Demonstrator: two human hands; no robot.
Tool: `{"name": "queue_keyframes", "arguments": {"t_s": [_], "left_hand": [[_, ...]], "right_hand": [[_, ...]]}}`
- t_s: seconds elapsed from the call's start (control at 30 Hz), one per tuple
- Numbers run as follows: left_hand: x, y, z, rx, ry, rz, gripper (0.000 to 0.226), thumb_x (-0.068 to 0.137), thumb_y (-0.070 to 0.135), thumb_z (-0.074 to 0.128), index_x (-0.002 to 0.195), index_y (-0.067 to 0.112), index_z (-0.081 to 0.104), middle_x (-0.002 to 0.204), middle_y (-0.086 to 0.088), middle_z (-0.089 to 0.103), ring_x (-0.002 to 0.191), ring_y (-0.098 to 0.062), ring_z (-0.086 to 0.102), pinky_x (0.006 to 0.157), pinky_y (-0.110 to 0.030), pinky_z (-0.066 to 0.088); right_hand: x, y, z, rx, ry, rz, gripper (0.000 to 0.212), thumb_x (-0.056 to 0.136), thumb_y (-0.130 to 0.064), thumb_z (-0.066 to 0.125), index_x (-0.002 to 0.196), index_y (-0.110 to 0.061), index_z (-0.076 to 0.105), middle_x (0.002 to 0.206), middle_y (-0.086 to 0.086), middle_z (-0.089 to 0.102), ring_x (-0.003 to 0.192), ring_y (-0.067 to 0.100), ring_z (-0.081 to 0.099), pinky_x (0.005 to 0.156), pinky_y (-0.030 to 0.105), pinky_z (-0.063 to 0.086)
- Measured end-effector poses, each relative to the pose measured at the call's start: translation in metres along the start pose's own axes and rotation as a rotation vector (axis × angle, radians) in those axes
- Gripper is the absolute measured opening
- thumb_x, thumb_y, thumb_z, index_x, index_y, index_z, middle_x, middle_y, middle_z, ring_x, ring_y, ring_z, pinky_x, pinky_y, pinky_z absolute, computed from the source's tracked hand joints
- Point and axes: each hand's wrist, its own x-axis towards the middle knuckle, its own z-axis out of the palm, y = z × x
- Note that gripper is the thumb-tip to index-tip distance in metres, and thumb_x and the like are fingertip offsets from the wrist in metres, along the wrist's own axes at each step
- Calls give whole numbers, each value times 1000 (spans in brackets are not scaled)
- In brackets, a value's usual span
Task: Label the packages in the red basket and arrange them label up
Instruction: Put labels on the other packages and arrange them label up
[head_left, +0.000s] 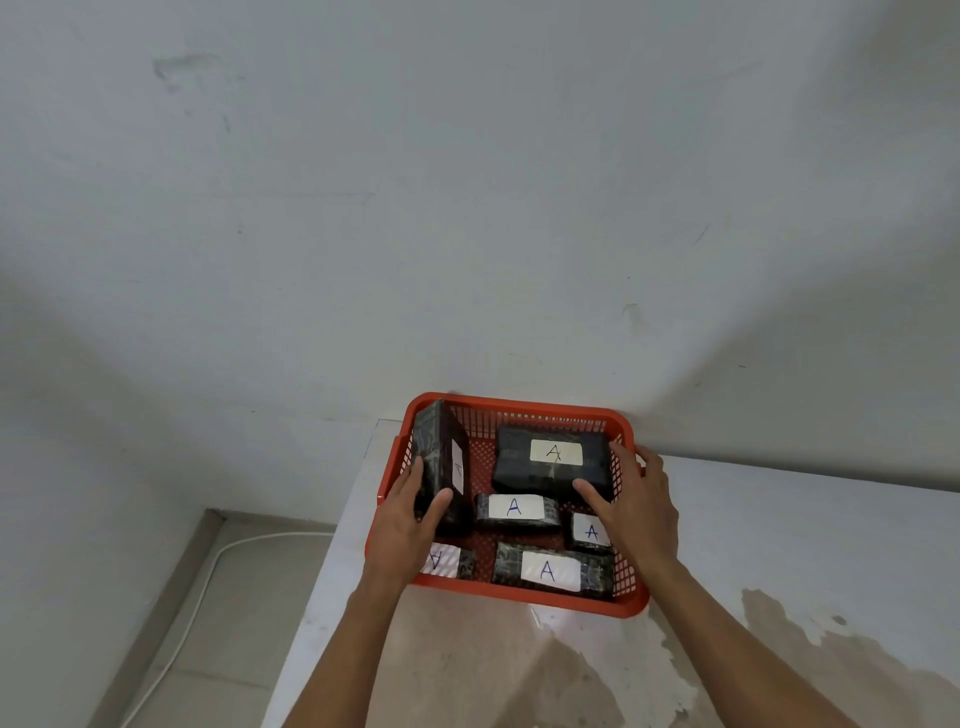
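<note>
A red basket (519, 408) sits at the far left corner of a white table, against the wall. Inside lie several black wrapped packages with white labels marked "A". A big package (519, 467) lies flat at the back, label up. Three smaller ones, at the centre (514, 508), front (550, 570) and right (589, 531), lie label up. Another (449, 561) lies at the front left, partly under my wrist. My left hand (410, 519) grips a tall package (441, 462) standing on edge at the left, its label facing right. My right hand (631, 501) rests over the basket's right wall, fingers spread.
The white table (779, 545) has a stained, worn patch (857, 665) at the front right. A grey wall rises right behind the basket. To the left the floor lies lower, with a white cable (208, 577) running along it.
</note>
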Motion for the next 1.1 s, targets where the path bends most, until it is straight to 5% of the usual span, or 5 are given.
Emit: {"name": "queue_keyframes", "arguments": {"t_s": [0.17,0.47,0.6,0.87,1.1], "left_hand": [[-5,3,-4,-18,-10,-17,66,90,55,46,147,26,33,151,-1,41,134,-22,44,105,-42,42],[2,3,-16,626,302,237,33,86,34,65,116,21,68,111,-3,73,119,-28,55,102,-48,30],[5,0,-17,651,272,269,32,90,33,58,120,23,66,114,-4,71,122,-30,55,117,-55,6],[15,12,-17,584,263,110,26,87,38,64,106,23,72,98,-1,75,101,-25,61,110,-56,23],[14,3,-19,504,300,29,28,84,43,66,102,23,73,112,-7,67,120,-30,50,113,-60,18]], "right_hand": [[0,2,1,26,1,11,80,79,-72,60,143,-29,39,148,6,38,132,28,44,90,50,51],[1,3,2,32,4,18,77,80,-72,59,141,-30,40,146,6,40,128,27,49,88,50,53],[1,4,4,29,3,23,76,80,-74,57,140,-31,40,145,6,42,127,27,50,88,50,53],[1,4,4,28,16,27,75,80,-73,57,139,-30,42,143,6,43,126,28,51,86,50,53],[1,4,5,31,13,21,75,81,-72,58,140,-30,42,144,7,43,125,28,52,86,50,54]]}}
